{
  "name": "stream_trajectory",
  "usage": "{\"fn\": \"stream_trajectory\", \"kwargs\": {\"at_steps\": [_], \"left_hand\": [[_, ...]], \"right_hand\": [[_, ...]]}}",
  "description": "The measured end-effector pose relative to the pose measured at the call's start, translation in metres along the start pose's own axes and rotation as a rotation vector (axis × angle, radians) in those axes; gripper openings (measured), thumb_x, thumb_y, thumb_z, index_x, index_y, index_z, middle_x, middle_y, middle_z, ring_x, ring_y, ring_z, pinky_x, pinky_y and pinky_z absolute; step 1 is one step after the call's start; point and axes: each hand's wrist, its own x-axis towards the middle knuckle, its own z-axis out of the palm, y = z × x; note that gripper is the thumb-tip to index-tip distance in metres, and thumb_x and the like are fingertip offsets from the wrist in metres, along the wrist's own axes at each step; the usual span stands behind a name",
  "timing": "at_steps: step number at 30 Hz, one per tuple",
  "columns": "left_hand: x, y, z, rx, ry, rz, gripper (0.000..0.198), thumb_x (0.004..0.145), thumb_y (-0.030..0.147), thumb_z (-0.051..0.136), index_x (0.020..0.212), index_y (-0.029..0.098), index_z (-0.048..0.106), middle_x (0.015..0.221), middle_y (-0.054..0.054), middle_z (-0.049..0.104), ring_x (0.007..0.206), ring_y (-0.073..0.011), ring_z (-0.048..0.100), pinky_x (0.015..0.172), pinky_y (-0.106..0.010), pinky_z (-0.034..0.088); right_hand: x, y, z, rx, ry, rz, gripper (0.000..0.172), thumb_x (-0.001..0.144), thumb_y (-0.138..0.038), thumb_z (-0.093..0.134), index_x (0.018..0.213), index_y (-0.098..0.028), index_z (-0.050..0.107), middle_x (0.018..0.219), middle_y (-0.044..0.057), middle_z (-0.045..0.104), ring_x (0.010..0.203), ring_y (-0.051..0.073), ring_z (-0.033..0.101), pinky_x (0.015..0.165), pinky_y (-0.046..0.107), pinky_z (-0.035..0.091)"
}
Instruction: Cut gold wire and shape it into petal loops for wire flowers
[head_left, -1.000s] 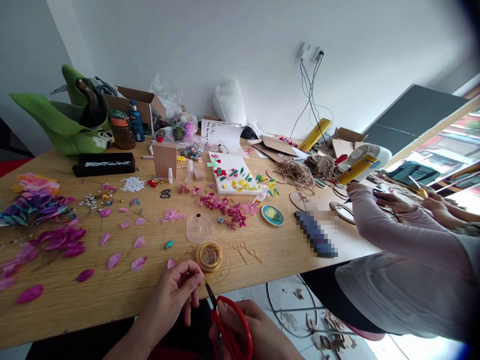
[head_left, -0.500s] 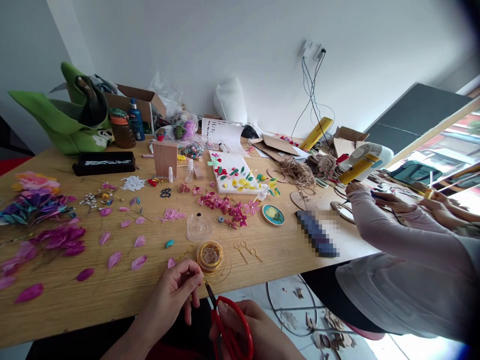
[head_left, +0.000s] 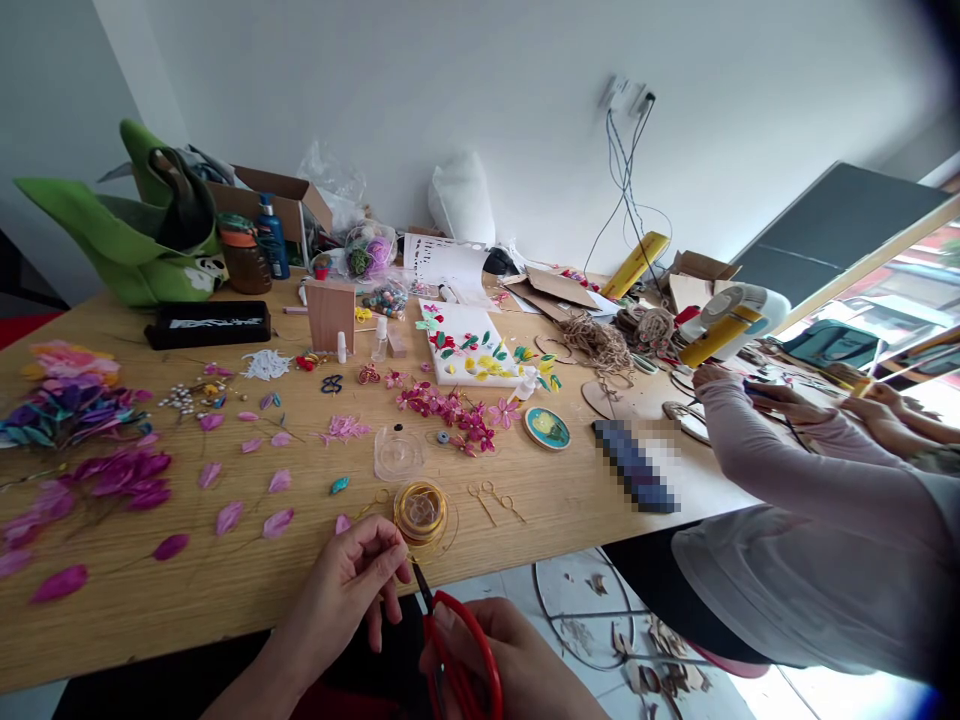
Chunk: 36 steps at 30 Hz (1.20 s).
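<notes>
My left hand point(head_left: 352, 585) is at the near table edge, thumb and forefinger pinched on a thin gold wire that runs from the gold wire spool point(head_left: 421, 511) just beyond it. My right hand point(head_left: 510, 665) grips red-handled scissors point(head_left: 454, 650); their dark blades point up toward the pinched wire. Both hands hover just off the wooden table point(head_left: 225, 580).
Pink and purple petals point(head_left: 225, 518) lie scattered at left. A clear lid point(head_left: 397, 455), pink flowers point(head_left: 450, 410), a white board with coloured pieces point(head_left: 469, 355) and a small round dish point(head_left: 547, 428) sit mid-table. Another person in a pale sleeve point(head_left: 780, 470) works at right. Boxes and a green bag point(head_left: 127, 240) stand at the back.
Almost nothing moves. My view shifts slightly; both hands keep their hold on the wire and the scissors.
</notes>
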Motion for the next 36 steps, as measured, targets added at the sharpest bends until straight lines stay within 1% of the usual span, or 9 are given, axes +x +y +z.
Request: {"fn": "stream_trajectory", "kwargs": {"at_steps": [5,11,16,18,22,25,27,33,36], "left_hand": [[0.001,0.002,0.001,0.0,0.007,0.011,0.037,0.08,0.055,0.057,0.078,0.018,0.053,0.072,0.002,0.058,0.047,-0.0093,0.057,0.032,-0.015,0.043],[0.001,0.003,0.003,0.078,0.097,0.028,0.042,0.078,0.06,0.056,0.077,0.018,0.055,0.072,0.002,0.059,0.038,-0.0061,0.052,0.031,-0.016,0.04],[0.0,0.0,0.002,0.162,0.11,0.023,0.035,0.085,0.053,0.049,0.081,0.019,0.057,0.052,0.006,0.058,0.029,-0.0052,0.048,0.036,-0.015,0.036],[0.0,-0.002,0.002,0.164,0.113,0.013,0.033,0.085,0.052,0.05,0.083,0.02,0.057,0.05,0.005,0.059,0.03,-0.0064,0.049,0.036,-0.015,0.035],[0.002,-0.002,0.004,0.073,0.137,0.02,0.034,0.079,0.053,0.057,0.084,0.019,0.058,0.055,0.004,0.06,0.033,-0.0077,0.049,0.033,-0.016,0.038],[0.002,0.002,0.006,-0.048,0.157,0.022,0.036,0.072,0.052,0.066,0.082,0.018,0.059,0.072,-0.001,0.063,0.048,-0.0119,0.057,0.033,-0.019,0.044],[0.001,0.005,0.007,-0.096,0.144,0.017,0.034,0.07,0.049,0.069,0.082,0.018,0.06,0.08,-0.002,0.062,0.054,-0.0132,0.058,0.033,-0.02,0.045],[-0.001,0.008,0.006,-0.106,0.113,0.02,0.025,0.073,0.038,0.067,0.083,0.017,0.059,0.086,-0.002,0.06,0.055,-0.0106,0.055,0.034,-0.019,0.045],[0.0,0.006,0.006,-0.095,0.096,0.019,0.023,0.073,0.037,0.066,0.082,0.017,0.057,0.075,0.0,0.059,0.052,-0.0104,0.053,0.034,-0.018,0.044]], "right_hand": [[0.0,0.002,0.001,-0.045,0.023,-0.013,0.076,0.06,-0.083,0.056,0.067,-0.009,0.064,0.042,-0.001,0.052,0.035,0.006,0.042,0.038,0.019,0.025],[0.001,0.004,-0.001,-0.069,0.017,-0.012,0.075,0.062,-0.083,0.055,0.069,-0.009,0.065,0.043,-0.001,0.053,0.036,0.005,0.042,0.038,0.018,0.025],[0.002,0.004,-0.001,-0.056,0.044,0.001,0.075,0.059,-0.085,0.055,0.067,-0.01,0.063,0.041,-0.001,0.052,0.034,0.006,0.041,0.037,0.019,0.025],[0.003,0.004,0.0,-0.06,0.047,0.003,0.076,0.057,-0.086,0.054,0.067,-0.011,0.063,0.04,-0.001,0.052,0.034,0.006,0.041,0.037,0.019,0.025],[0.004,0.005,0.0,-0.083,0.045,-0.003,0.077,0.057,-0.086,0.054,0.067,-0.01,0.064,0.042,0.0,0.053,0.035,0.006,0.042,0.037,0.019,0.025],[0.004,0.005,0.0,-0.079,0.04,0.015,0.078,0.057,-0.086,0.054,0.067,-0.01,0.064,0.042,-0.001,0.052,0.034,0.006,0.042,0.037,0.019,0.024],[0.004,0.004,0.0,-0.067,0.033,0.018,0.077,0.056,-0.086,0.054,0.067,-0.01,0.064,0.041,-0.001,0.052,0.034,0.006,0.041,0.037,0.02,0.024],[0.002,0.001,0.001,-0.071,0.026,0.028,0.076,0.057,-0.086,0.055,0.066,-0.011,0.064,0.041,-0.002,0.052,0.035,0.005,0.042,0.039,0.02,0.025],[0.002,0.001,0.001,-0.059,0.026,0.025,0.077,0.057,-0.085,0.055,0.067,-0.01,0.064,0.041,-0.001,0.052,0.034,0.006,0.042,0.038,0.02,0.025]]}}
